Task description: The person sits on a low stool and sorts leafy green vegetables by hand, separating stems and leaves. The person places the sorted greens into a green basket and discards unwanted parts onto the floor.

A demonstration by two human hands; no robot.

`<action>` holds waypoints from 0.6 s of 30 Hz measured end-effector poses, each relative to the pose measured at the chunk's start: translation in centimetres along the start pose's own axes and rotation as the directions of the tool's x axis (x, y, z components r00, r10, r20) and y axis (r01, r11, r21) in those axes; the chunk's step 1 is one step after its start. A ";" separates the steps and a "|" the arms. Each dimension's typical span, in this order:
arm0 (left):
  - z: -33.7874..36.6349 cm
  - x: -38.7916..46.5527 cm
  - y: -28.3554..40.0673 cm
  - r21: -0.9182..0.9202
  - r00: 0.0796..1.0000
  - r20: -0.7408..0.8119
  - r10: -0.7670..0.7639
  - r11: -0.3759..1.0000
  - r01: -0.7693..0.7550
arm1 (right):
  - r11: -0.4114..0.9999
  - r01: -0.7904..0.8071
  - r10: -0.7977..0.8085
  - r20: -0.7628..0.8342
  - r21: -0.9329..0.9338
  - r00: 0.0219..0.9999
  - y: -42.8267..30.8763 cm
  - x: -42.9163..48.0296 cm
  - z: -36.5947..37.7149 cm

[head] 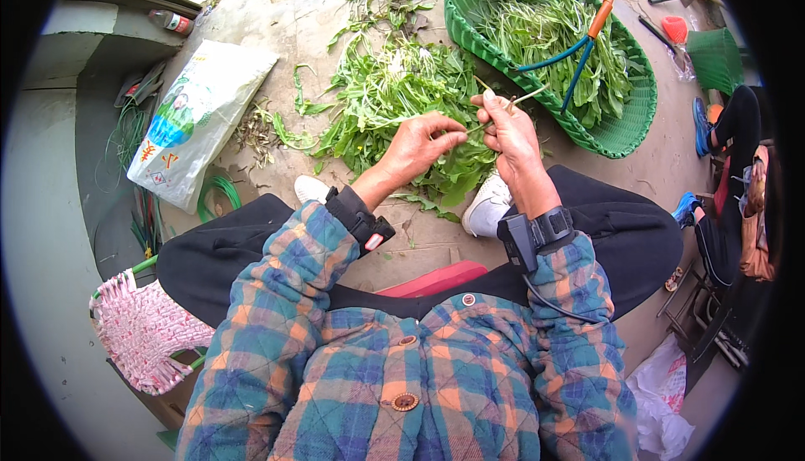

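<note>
My right hand (pixel 508 130) pinches thin plant stems (pixel 530 94) between thumb and fingers, their ends sticking out above it. Close to its left, my left hand (pixel 427 146) has thumb and index finger drawn together at the lower end of a green stem; whether it grips the stem cannot be made out. Beneath and beyond both hands lies a heap of leafy greens (pixel 396 93) on the concrete floor. A green woven basket (pixel 468 30) with an orange and blue handle stands at the upper right, with more greens (pixel 560 46) inside.
Left of the heap lies a white printed sack (pixel 214 77), near a coil of green strapping (pixel 220 193) and a plastic bottle (pixel 171 21). A pink woven seat (pixel 148 335) is at the lower left. Another person (pixel 723 222) sits at the far right, near a white plastic bag (pixel 660 398).
</note>
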State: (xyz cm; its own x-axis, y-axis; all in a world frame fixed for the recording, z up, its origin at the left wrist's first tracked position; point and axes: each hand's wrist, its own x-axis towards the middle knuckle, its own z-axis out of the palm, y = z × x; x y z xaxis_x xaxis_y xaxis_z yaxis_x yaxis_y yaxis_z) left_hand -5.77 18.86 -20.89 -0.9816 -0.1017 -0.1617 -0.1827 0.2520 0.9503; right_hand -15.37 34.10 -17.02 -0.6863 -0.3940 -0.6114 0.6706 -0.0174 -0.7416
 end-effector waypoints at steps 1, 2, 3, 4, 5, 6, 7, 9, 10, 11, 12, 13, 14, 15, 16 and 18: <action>-0.5 0.9 -0.9 0.123 0.998 -0.055 0.033 0.992 -0.026 | 0.997 0.039 -0.040 -0.015 -0.062 0.999 -0.3 0.0 -0.7; -1.0 2.1 -1.9 0.302 0.988 -0.131 0.085 0.952 -0.042 | 0.985 0.068 -0.077 -0.052 -0.159 0.996 -0.5 0.2 -1.3; -1.6 3.2 -2.9 0.470 0.967 -0.190 0.168 0.881 -0.061 | 0.961 0.107 -0.129 -0.072 -0.255 0.989 -0.6 0.4 -1.7; -2.1 4.3 -4.0 0.572 0.947 -0.224 0.230 0.818 -0.064 | 0.924 0.161 -0.193 -0.060 -0.346 0.979 -0.6 0.6 -2.0; -2.6 5.4 -5.0 0.662 0.946 -0.234 0.226 0.749 -0.016 | 0.928 0.179 -0.203 -0.043 -0.327 0.978 -0.4 0.7 -2.3; -3.2 6.2 -5.9 0.691 0.956 -0.199 0.216 0.723 -0.020 | 0.931 0.194 -0.211 -0.023 -0.309 0.977 -0.1 0.8 -2.4; -3.7 6.8 -6.6 0.716 0.980 -0.147 0.135 0.698 0.011 | 0.934 0.200 -0.213 -0.013 -0.294 0.977 0.2 0.8 -2.4; -4.2 7.3 -7.6 0.750 0.985 -0.151 0.081 0.659 0.061 | 0.948 0.184 -0.194 -0.016 -0.261 0.981 1.0 1.0 -2.2; -4.4 7.2 -7.7 0.737 0.986 -0.157 0.046 0.671 0.086 | 0.966 0.132 -0.144 -0.039 -0.222 0.989 1.4 0.9 -2.1; -4.6 7.2 -7.6 0.722 0.988 -0.156 0.006 0.683 0.110 | 0.980 0.097 -0.105 -0.038 -0.176 0.994 1.7 0.9 -2.2; -4.6 6.7 -7.4 0.647 0.975 -0.215 0.048 0.755 0.105 | 0.977 0.040 -0.054 -0.062 -0.211 0.997 1.9 1.0 -2.1; -4.4 6.1 -6.9 0.610 0.960 -0.265 0.085 0.786 0.099 | 0.989 -0.027 0.019 -0.057 -0.142 0.998 2.2 1.1 -2.0; -4.4 5.6 -6.2 0.571 0.945 -0.307 0.113 0.816 0.088 | 0.993 -0.059 0.055 -0.042 -0.103 0.998 2.4 1.2 -2.0; -4.3 4.8 -5.4 0.526 0.933 -0.347 0.099 0.844 0.107 | 0.994 -0.090 0.087 -0.034 -0.067 0.996 2.6 1.3 -1.8; -3.9 4.0 -4.5 0.443 0.929 -0.356 0.099 0.893 0.075 | 0.993 -0.112 0.110 -0.034 -0.043 0.993 2.8 1.4 -1.7; -1.9 1.9 -2.9 0.187 0.956 -0.288 0.058 0.982 -0.003 | 0.990 -0.140 0.140 -0.005 0.005 0.990 3.2 1.5 -1.4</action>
State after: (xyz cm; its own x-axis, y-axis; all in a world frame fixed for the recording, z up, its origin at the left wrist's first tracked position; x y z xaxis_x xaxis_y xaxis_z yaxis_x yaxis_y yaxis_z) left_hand -7.00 16.14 -23.44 -0.9327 -0.3600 -0.0230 -0.1868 0.4274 0.8845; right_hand -14.65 34.74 -20.76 -0.5872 -0.3878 -0.7105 0.7615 0.0330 -0.6473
